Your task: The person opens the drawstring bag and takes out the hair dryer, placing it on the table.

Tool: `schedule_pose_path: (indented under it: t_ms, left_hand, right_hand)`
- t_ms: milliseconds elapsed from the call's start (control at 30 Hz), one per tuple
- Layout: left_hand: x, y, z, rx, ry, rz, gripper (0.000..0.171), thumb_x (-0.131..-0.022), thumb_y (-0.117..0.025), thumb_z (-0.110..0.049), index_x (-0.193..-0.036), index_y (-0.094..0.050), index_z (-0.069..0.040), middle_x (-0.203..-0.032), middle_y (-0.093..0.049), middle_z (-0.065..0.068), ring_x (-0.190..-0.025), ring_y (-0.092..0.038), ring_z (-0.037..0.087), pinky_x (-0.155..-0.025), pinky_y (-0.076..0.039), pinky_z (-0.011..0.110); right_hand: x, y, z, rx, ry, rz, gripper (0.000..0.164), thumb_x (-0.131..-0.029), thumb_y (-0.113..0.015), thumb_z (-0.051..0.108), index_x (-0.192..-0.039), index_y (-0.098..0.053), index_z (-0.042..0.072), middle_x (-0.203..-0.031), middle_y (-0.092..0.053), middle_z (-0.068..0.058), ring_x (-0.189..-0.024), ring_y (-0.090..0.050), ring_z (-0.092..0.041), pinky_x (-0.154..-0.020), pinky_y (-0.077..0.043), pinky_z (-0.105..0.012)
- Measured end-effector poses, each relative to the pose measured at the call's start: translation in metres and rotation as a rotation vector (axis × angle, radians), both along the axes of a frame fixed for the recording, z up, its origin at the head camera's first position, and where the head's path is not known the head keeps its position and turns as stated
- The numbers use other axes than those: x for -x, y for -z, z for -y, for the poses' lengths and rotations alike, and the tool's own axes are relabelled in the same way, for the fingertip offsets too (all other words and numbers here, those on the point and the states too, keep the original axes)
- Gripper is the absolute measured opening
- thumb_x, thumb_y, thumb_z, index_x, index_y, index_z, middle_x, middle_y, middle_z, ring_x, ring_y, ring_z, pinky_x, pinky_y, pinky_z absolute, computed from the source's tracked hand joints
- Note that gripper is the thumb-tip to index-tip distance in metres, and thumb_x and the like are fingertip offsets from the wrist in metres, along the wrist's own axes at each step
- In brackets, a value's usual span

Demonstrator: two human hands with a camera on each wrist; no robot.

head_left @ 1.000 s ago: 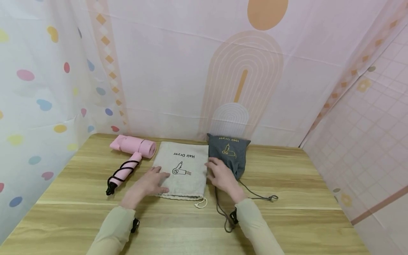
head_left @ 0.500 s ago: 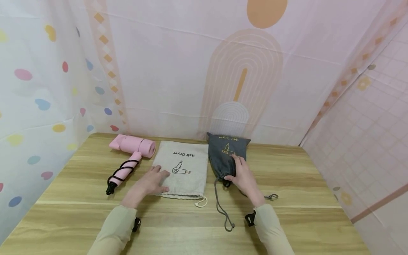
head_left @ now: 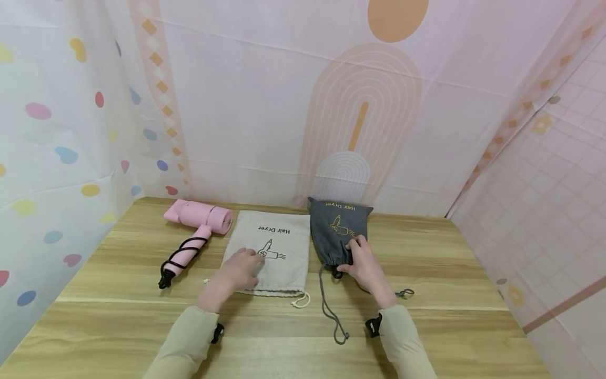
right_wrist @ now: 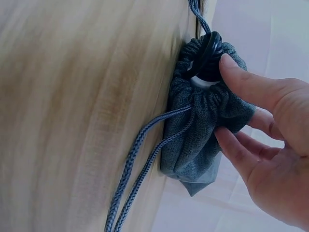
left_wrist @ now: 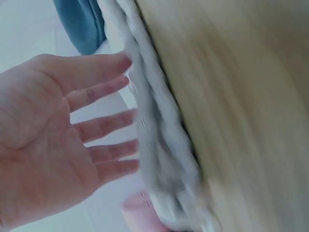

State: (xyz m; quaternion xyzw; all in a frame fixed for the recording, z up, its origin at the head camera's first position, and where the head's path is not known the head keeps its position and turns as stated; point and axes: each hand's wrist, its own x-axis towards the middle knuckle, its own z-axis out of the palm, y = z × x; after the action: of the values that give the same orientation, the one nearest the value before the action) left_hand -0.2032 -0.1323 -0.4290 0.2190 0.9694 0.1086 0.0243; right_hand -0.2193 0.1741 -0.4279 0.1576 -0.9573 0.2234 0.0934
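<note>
Two drawstring bags on a wood-grain table (head_left: pixel 450 316), both printed "Hair Dryer", lettering upside down in the head view. Pale bag (head_left: pixel 286 268) lies flat at centre, slightly below mid-frame; its white cord loop (head_left: pixel 303 301) trails from the lower right corner. Left hand (head_left: pixel 240 269) over that bag's lower left part, fingers extended and spread, gripping nothing; contact with the cloth uncertain. Grey bag (head_left: pixel 326 237) just right of it, fuller in shape, gathered mouth toward the bottom of the frame. Right hand (head_left: pixel 366 268) at its lower right side, thumb and fingers apart, fingertips against the cloth, no closed grip. Black loop (right_wrist: pixel 210 53) shows in the mouth, by the thumb. Pink hair dryer (head_left: pixel 199 217) left of centre, black cord (head_left: pixel 167 279) wound round its handle.
</note>
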Motion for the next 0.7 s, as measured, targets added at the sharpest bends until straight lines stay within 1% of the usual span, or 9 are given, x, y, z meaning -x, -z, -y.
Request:
schedule_pose_path:
  t_ms: [67, 133, 200, 300, 400, 467, 533, 633, 700]
  left_hand:
    - [0.001, 0.000, -0.015, -0.047, 0.024, -0.010, 0.035, -0.075, -0.072, -0.007, -0.108, -0.064, -0.001, -0.110, -0.064, 0.020, -0.105, -0.059, 0.037, -0.090, -0.049, 0.051]
    - [0.002, 0.001, -0.031, -0.118, 0.034, -0.021, 0.030, -0.078, -0.069, -0.005, -0.107, -0.064, 0.000, -0.107, -0.065, 0.019, -0.100, -0.061, 0.036, -0.084, -0.052, 0.049]
    - [0.005, 0.003, -0.047, -0.177, 0.043, -0.058, 0.024, -0.082, -0.066, -0.005, -0.105, -0.066, -0.001, -0.102, -0.067, 0.017, -0.093, -0.064, 0.034, -0.078, -0.054, 0.046]
    - [0.010, 0.005, -0.069, -0.239, 0.029, -0.124, 0.017, -0.085, -0.065, -0.007, -0.101, -0.068, -0.003, -0.095, -0.069, 0.014, -0.086, -0.066, 0.030, -0.073, -0.054, 0.042]
    - [0.016, 0.006, -0.089, -0.279, 0.016, -0.162, 0.018, -0.085, -0.065, -0.008, -0.103, -0.068, -0.005, -0.096, -0.070, 0.011, -0.085, -0.067, 0.027, -0.071, -0.055, 0.039]
    - [0.019, 0.007, -0.101, -0.296, 0.027, -0.169, 0.021, -0.085, -0.066, -0.009, -0.106, -0.067, -0.006, -0.100, -0.069, 0.010, -0.088, -0.067, 0.027, -0.073, -0.055, 0.039]
    - [0.021, 0.008, -0.112, -0.294, 0.052, -0.177, 0.024, -0.085, -0.068, -0.011, -0.109, -0.066, -0.007, -0.103, -0.068, 0.010, -0.090, -0.066, 0.026, -0.074, -0.055, 0.038]
    - [0.021, 0.011, -0.123, -0.257, 0.089, -0.184, 0.028, -0.084, -0.071, -0.017, -0.110, -0.064, -0.008, -0.105, -0.064, 0.010, -0.093, -0.064, 0.025, -0.076, -0.054, 0.038]
    - [0.022, 0.013, -0.129, -0.223, 0.098, -0.187, 0.030, -0.083, -0.072, -0.020, -0.109, -0.063, -0.009, -0.103, -0.062, 0.010, -0.093, -0.062, 0.025, -0.075, -0.054, 0.038]
  right_hand:
    - [-0.001, 0.000, 0.000, -0.011, -0.005, -0.007, 0.043, -0.074, -0.081, 0.019, -0.103, -0.058, -0.002, -0.111, -0.050, -0.016, -0.098, -0.056, -0.029, -0.084, -0.050, -0.040]
    - [-0.002, 0.000, 0.001, -0.024, -0.011, -0.014, 0.041, -0.075, -0.080, 0.019, -0.103, -0.059, -0.002, -0.109, -0.050, -0.016, -0.096, -0.055, -0.028, -0.083, -0.050, -0.040]
    - [-0.003, 0.001, 0.001, -0.035, -0.010, -0.014, 0.041, -0.075, -0.080, 0.018, -0.104, -0.059, -0.002, -0.108, -0.051, -0.016, -0.094, -0.054, -0.028, -0.081, -0.050, -0.040]
    - [-0.005, 0.001, 0.000, -0.053, -0.010, -0.003, 0.042, -0.075, -0.079, 0.017, -0.107, -0.059, -0.002, -0.108, -0.051, -0.017, -0.094, -0.054, -0.029, -0.080, -0.049, -0.040]
    - [-0.005, 0.002, 0.000, -0.064, -0.005, 0.018, 0.043, -0.076, -0.079, 0.015, -0.111, -0.059, -0.002, -0.108, -0.052, -0.018, -0.094, -0.054, -0.031, -0.080, -0.049, -0.041]
    - [-0.005, 0.002, -0.001, -0.066, -0.001, 0.020, 0.042, -0.076, -0.079, 0.015, -0.110, -0.059, -0.001, -0.106, -0.055, -0.018, -0.092, -0.057, -0.032, -0.079, -0.051, -0.041]
    - [-0.004, 0.002, -0.001, -0.062, 0.002, 0.018, 0.040, -0.075, -0.079, 0.014, -0.106, -0.059, -0.001, -0.102, -0.057, -0.017, -0.089, -0.059, -0.032, -0.077, -0.052, -0.041]
    - [-0.004, 0.004, -0.001, -0.063, -0.004, -0.016, 0.038, -0.072, -0.081, 0.014, -0.098, -0.057, -0.001, -0.095, -0.058, -0.015, -0.082, -0.061, -0.030, -0.072, -0.052, -0.039]
    - [-0.004, 0.005, -0.001, -0.062, -0.004, -0.034, 0.037, -0.071, -0.082, 0.014, -0.095, -0.057, 0.000, -0.092, -0.058, -0.014, -0.080, -0.061, -0.029, -0.070, -0.052, -0.039]
